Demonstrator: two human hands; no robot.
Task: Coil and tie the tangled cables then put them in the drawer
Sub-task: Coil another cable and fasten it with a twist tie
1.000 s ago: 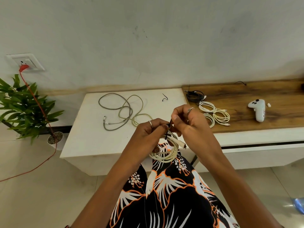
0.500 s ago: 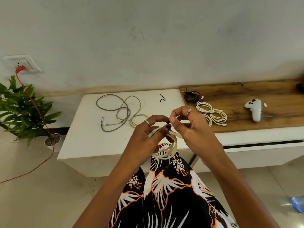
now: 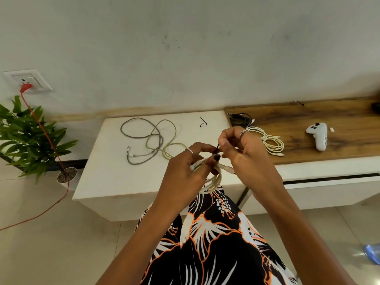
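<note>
Cream cable (image 3: 213,183), wound into a coil, hangs from the person's hands just over the front edge of the white worktop (image 3: 111,171). The left hand (image 3: 185,169) grips the top of the coil, with its thumb pressed on the loops. The right hand (image 3: 244,153) pinches a thin black tie (image 3: 217,148) that sticks up between the two hands. On the worktop behind, a grey cable (image 3: 139,138) and a green cable (image 3: 170,140) lie loose and mixed up together. Another black tie (image 3: 203,122) lies near them. On the wood worktop (image 3: 339,149) to the right sit a tied white coil (image 3: 271,140), a black coil (image 3: 240,119) and a white controller (image 3: 318,135).
</note>
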